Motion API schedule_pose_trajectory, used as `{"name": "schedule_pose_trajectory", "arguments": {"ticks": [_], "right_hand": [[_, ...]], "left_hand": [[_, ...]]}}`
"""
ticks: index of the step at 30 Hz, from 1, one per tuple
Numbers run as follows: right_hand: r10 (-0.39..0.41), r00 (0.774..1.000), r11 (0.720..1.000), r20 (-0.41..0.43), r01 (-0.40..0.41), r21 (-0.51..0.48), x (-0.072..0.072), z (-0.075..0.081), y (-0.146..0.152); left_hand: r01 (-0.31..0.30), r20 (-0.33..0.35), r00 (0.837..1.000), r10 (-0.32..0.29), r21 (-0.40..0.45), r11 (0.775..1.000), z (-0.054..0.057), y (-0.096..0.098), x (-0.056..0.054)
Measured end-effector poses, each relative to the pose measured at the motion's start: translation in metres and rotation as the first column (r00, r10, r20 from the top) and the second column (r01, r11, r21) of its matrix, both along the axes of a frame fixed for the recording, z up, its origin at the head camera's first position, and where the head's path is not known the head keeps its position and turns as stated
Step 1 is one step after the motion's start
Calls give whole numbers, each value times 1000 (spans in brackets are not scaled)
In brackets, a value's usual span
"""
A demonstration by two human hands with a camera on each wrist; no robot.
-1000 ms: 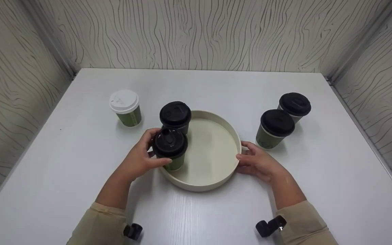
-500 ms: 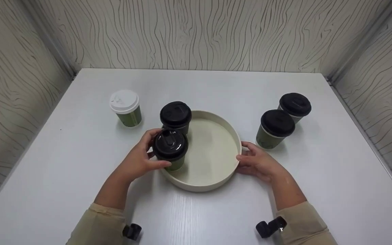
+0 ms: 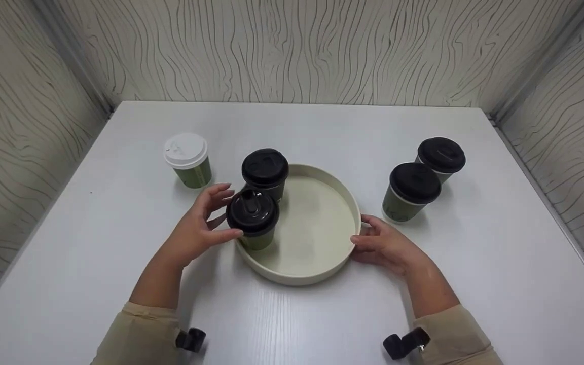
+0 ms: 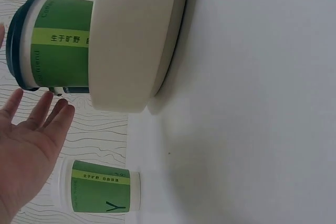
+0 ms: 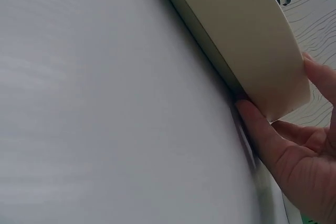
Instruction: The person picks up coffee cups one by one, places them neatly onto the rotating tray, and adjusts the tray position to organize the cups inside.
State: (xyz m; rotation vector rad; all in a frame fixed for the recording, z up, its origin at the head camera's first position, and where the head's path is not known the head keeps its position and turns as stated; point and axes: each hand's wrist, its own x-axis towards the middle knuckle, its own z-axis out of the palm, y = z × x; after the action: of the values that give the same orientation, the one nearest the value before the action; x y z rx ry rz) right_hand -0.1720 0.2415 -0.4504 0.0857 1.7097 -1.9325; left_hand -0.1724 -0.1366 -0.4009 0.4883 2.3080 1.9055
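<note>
A green paper cup with a glossy black lid [image 3: 253, 213] stands at the left inside a round cream tray [image 3: 297, 279]. Behind it in the tray is a second black-lidded cup [image 3: 265, 170], partly hidden. My left hand [image 3: 196, 225] is spread beside the front cup, thumb tip close to its side; in the left wrist view the fingers [image 4: 55, 119] reach out with a gap below the cup [image 4: 60, 40]. At the tray's right side, my right hand [image 3: 386, 247] grips the wall, thumb at the rim and the other fingers low on the outside [image 5: 257, 121].
A green cup with a white lid [image 3: 188, 159] stands on the white table [image 3: 292, 324] at the left. Two black-lidded cups, one nearer [image 3: 409, 192] and one farther [image 3: 441, 157], stand close together at the right. Patterned walls [image 3: 292, 50] border the table's back and sides.
My left hand has let go of the front cup and drawn back to the left, its fingers opening. My right hand stays at the tray's rim.
</note>
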Motion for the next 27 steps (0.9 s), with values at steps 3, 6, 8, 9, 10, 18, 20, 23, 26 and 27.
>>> {"name": "schedule_pose_trajectory", "arguments": {"ticks": [3, 6, 8, 9, 10, 18, 20, 23, 26, 27], "right_hand": [[11, 1000, 1000, 4, -11, 18, 2, 0, -1], [24, 1000, 999, 9, -24, 26, 4, 0, -2], [36, 999, 999, 9, -37, 35, 5, 1, -2], [40, 999, 998, 10, -40, 40, 6, 1, -2], [43, 999, 998, 11, -43, 45, 6, 1, -3], [53, 998, 996, 29, -54, 70, 9, 3, -4], [45, 999, 996, 25, -47, 72, 8, 4, -3], [9, 1000, 996, 6, -10, 89, 5, 5, -2], [-42, 999, 993, -30, 45, 113, 0, 6, -4], [-61, 997, 991, -41, 66, 120, -2, 7, -5]], "left_hand": [[-8, -3, 1000, 8, 14, 1000, 1, -1, -1], [-12, -3, 1000, 12, 18, 1000, 0, -2, -1], [-13, -1, 1000, 13, 16, 1000, 0, -3, -2], [-14, 1, 1000, 14, 13, 1000, 0, -3, -2], [-16, 2, 1000, 16, 9, 1000, 0, -3, -2], [-18, -1, 1000, 18, -31, 999, 4, -7, -2], [-22, 1, 1000, 22, -28, 999, 4, -7, -2], [-26, 2, 1000, 26, -23, 999, 5, -8, -1], [-31, 1, 1000, 31, -21, 999, 4, -10, -1], [-33, 2, 999, 33, -20, 999, 4, -11, 0]]}}
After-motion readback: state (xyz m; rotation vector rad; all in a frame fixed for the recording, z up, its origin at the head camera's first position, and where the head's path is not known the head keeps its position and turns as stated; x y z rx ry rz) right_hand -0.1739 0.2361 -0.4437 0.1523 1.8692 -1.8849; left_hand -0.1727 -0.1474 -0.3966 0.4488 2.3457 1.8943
